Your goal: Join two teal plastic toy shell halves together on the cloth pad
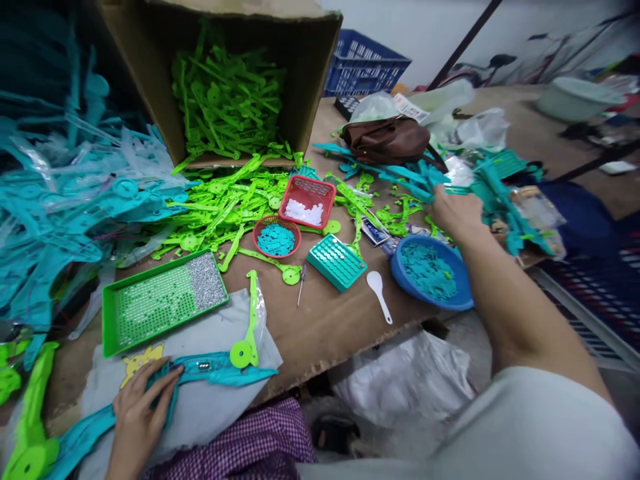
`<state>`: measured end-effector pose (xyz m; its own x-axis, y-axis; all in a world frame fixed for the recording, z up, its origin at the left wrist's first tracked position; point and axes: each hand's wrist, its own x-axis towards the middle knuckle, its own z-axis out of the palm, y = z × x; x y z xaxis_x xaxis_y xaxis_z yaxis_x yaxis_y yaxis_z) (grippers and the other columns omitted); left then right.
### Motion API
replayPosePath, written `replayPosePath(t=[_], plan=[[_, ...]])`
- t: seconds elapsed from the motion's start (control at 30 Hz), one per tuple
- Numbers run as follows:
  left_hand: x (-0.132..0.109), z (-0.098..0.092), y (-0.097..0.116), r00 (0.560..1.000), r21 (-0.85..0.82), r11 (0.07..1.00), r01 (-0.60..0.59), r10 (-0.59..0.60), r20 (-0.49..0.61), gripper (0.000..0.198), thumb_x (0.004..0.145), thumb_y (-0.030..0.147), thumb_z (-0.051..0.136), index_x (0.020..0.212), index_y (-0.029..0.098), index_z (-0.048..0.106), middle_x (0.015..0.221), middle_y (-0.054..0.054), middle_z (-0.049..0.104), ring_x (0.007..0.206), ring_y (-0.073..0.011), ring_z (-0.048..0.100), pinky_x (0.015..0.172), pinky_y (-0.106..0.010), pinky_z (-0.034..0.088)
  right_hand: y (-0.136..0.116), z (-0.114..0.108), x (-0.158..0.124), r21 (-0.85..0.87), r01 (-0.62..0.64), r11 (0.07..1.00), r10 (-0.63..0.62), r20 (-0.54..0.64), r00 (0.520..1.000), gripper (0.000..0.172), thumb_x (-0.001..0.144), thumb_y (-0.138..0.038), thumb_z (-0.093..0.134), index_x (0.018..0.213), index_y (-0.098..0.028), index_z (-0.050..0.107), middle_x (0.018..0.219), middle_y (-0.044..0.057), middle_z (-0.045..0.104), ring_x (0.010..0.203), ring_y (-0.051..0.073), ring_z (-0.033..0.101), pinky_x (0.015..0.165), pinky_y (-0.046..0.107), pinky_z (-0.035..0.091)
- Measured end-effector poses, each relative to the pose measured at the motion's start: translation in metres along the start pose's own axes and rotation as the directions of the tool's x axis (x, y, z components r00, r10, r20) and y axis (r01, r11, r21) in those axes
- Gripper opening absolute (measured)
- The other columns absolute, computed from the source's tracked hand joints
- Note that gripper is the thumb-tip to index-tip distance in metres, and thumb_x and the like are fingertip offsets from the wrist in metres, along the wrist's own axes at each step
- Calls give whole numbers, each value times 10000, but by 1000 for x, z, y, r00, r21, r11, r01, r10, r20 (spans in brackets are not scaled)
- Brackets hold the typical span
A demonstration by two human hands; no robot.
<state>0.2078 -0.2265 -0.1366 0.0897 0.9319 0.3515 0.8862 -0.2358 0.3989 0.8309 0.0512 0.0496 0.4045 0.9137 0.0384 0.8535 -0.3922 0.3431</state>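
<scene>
At the lower left, my left hand [143, 407] has its fingers closed on a long blue plastic part [215, 369] lying on a grey cloth [195, 433]. A bright green plastic arm with a round disc [241, 354] rests against that part's right end. My right hand [457, 213] is stretched out to the far right, above the blue bowl of small teal pieces. Its fingers appear closed on a teal plastic piece [431, 179] at the edge of a pile; the fingertips are partly hidden.
A green tray [107, 327] holds small metal pieces. Nearby are a red basket [327, 200], a round basket [257, 241], a teal block with holes [337, 262], a screwdriver [301, 285], a white spoon [379, 295], the blue bowl [407, 283] and a cardboard box [320, 87] of green parts.
</scene>
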Motion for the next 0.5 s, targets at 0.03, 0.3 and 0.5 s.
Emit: replayPosePath(t=[0.03,0.3,0.5], plan=[[0,0,0,1000,9,1000,-5,5,-9,225,924,363,551,1020,328,751,1142,-59,698,1069,-274,627,946,-458,451,-9,-8,-9,-11,60,998,-60,-15,998,366,982,-173,398,1269,-13,559,999,324,696,933,259,672,744,378,267],[3,2,5,999,16,1000,13,-12,-49,234,936,360,543,982,297,764,1136,-73,697,1096,-275,614,953,-451,436,-44,-58,-64,11,100,995,-96,-190,977,307,940,-137,425,1038,-24,692,1003,334,693,978,308,676,747,379,303],[3,0,10,999,34,999,25,-24,-25,239,943,332,537,994,284,766,1154,-81,693,1118,-287,600,947,-450,424,-44,-54,-95,125,-33,992,42,-72,997,393,971,-251,394,1180,-65,670,1122,315,677,1038,353,662,661,370,296]])
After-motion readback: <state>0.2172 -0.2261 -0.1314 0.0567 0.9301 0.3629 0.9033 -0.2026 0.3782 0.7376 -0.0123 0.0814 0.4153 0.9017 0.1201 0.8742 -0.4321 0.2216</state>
